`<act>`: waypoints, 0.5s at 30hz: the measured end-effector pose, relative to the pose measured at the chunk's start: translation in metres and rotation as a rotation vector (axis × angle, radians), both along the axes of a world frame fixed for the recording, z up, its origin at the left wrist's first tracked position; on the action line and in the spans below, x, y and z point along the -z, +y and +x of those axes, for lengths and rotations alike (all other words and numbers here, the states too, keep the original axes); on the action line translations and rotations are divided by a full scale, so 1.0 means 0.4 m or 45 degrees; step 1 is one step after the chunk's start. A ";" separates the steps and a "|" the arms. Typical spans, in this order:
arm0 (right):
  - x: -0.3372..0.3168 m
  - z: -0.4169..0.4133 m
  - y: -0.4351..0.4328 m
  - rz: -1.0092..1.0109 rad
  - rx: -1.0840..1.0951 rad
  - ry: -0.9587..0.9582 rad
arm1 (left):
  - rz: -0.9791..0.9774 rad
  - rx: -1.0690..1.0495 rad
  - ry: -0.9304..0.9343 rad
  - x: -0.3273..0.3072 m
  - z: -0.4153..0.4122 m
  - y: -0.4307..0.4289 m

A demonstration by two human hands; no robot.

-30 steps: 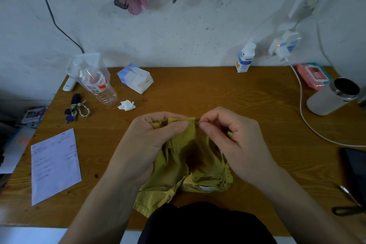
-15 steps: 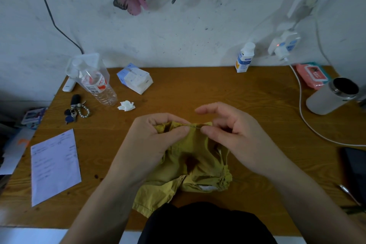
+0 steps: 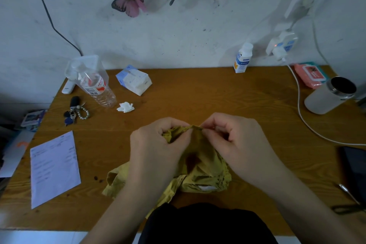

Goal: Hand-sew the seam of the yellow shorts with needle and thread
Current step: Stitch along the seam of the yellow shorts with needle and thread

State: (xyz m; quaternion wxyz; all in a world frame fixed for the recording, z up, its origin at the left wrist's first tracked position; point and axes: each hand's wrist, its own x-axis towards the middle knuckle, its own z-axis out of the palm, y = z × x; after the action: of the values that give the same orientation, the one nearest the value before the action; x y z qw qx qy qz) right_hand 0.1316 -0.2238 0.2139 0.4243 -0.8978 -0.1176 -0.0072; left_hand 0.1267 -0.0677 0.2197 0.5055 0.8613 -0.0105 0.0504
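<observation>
Yellow, likely soft and limp: best pinched at seam ridge of shorts (image 3: pixel 202 156), with left hand (image 3: pixel 158 144) and right hand (image 3: pixel 237 142) clamped there.

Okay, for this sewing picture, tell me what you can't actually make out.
Head view:
- Needle and thread: not visible; too thin, or hidden by the right hand pinching the mustard-yellow fabric shorts.
- Seam stitches: covered by the left hand and the right hand.
- White printed paper sheet: text too small.
- Dark flat device: cut off by the right edge.
</observation>
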 end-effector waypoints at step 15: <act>-0.002 -0.001 -0.017 0.126 0.002 0.155 | -0.048 0.080 0.054 0.002 0.007 -0.007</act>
State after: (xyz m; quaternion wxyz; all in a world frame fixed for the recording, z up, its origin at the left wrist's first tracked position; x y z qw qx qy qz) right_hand 0.1312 -0.2305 0.2149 0.4746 -0.8746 -0.0903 0.0410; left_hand 0.1294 -0.0706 0.2188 0.5230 0.8518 -0.0260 0.0165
